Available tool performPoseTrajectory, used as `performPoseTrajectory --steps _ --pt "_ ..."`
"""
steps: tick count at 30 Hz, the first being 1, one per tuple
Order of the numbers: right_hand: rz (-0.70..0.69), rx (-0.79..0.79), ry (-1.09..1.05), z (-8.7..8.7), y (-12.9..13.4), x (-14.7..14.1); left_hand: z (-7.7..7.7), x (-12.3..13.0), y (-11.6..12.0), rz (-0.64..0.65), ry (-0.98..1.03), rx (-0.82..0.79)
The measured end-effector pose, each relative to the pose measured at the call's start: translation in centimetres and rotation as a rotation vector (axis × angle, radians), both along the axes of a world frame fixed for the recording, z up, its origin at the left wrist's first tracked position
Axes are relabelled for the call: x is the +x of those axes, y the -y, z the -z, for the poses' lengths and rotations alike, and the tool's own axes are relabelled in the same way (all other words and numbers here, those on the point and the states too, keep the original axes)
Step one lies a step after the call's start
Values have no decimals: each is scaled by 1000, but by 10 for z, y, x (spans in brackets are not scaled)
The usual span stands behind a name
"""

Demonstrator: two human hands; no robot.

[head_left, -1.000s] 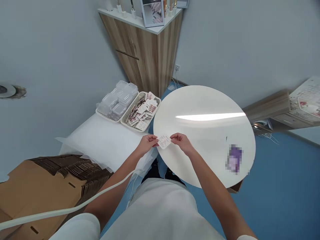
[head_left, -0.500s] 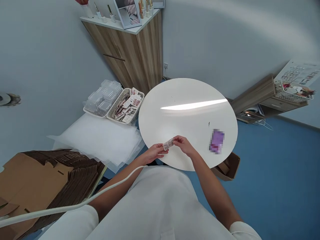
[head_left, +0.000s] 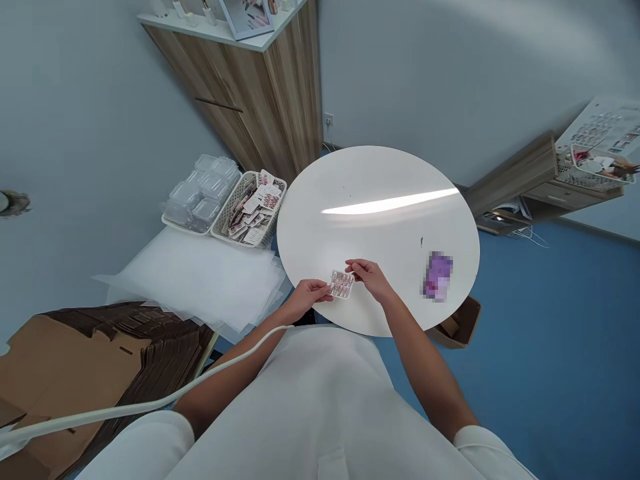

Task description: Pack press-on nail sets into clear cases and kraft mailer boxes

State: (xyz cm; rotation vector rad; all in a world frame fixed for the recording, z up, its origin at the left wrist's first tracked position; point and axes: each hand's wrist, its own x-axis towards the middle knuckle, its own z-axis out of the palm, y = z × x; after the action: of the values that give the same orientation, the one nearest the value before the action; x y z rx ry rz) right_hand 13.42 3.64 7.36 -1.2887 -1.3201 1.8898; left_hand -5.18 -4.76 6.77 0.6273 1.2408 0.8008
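A small clear tray of patterned press-on nails (head_left: 341, 284) faces up over the near edge of the round white table (head_left: 380, 247). My left hand (head_left: 311, 295) pinches its left edge between thumb and fingers. My right hand (head_left: 366, 273) is at the upper right corner of the tray, its thumb and fingertips pressed together. Whether those fingertips hold the corner or something small is too small to tell.
Left of the table, a white basket of nail cards (head_left: 255, 210) stands beside a tray of clear boxes (head_left: 200, 193). Translucent sheets (head_left: 195, 273) and stacked cardboard (head_left: 85, 360) lie nearer. A blurred purple item (head_left: 438, 276) rests on the table's right side.
The nail tray has turned from a tilted, narrow view to face up, showing its rows. My right hand has moved slightly up and right. The camera view has shifted a little.
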Motion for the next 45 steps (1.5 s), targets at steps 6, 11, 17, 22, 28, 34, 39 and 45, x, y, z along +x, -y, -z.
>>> performPoseTrajectory --steps 6,11,17,22,28,34,39,45 --pt "39 -33 -20 4 11 1 14 -18 -5 -34 85 -47" --pt "-6 -24 -78 5 22 -9 18 -23 -8 -37 128 -58" --pt "-41 17 10 17 30 -29 22 -37 -11 -8 19 37" --pt "47 47 54 32 34 -51 30 -53 -8 -46 -172 185" --pt "119 97 140 51 38 -92 43 -78 -7 50 -472 276" --pt "204 150 295 79 36 -138 72 -100 -20 26 -593 243" --pt "190 168 410 103 33 -159 92 -108 -30 98 -744 188" --pt "167 219 552 110 33 -168 95 -109 -32 202 -830 204"
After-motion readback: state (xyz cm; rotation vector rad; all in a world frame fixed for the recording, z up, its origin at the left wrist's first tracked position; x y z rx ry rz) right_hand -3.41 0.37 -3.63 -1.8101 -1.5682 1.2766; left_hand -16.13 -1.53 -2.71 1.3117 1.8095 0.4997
